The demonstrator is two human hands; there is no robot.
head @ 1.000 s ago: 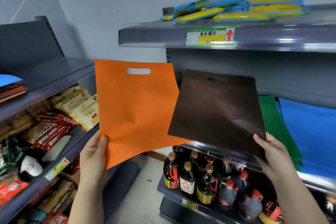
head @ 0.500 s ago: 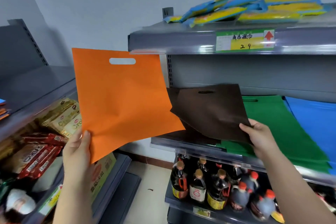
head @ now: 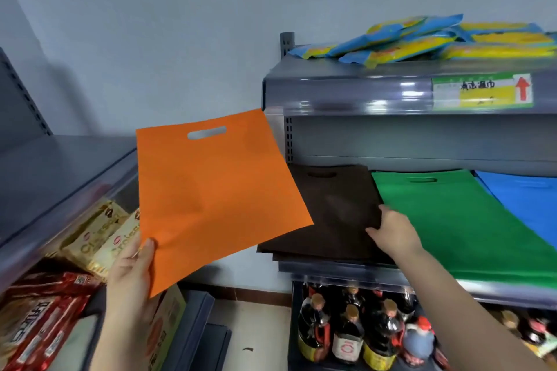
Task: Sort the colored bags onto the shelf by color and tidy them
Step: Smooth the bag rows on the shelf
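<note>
L hand (head: 132, 277) pinches the orange bag (head: 211, 190) at its lower-left corner, thumb on the front, fingers behind, holding it up in the air w/ handle slot at top, bag tilted a bit clockwise; its right edge overlaps the view of the brown bag (head: 334, 214). Brown bag lies flat on the mid shelf (head: 346, 272) at the shelf's left end, on top of at least one more brown bag whose edge pokes out underneath at the front. R hand (head: 391, 232) rests on the brown bag's right-front part, fingers curled at its edge next to the green bags (head: 452, 220); can't tell for sure if it grips the bag or just presses on it. Green bags lie flat just right of the brown, touching/overlapping edge; blue bags (head: 524, 199) lie right of the green. Top shelf (head: 346, 93) carries blue-yellow packets (head: 422, 42) and a price tag (head: 482, 90) w/ red arrow. Below mid shelf: dark sauce bottles (head: 352, 331). Left rack (head: 45, 190) holds snack packs (head: 99, 238) and red packets (head: 39, 325).
</note>
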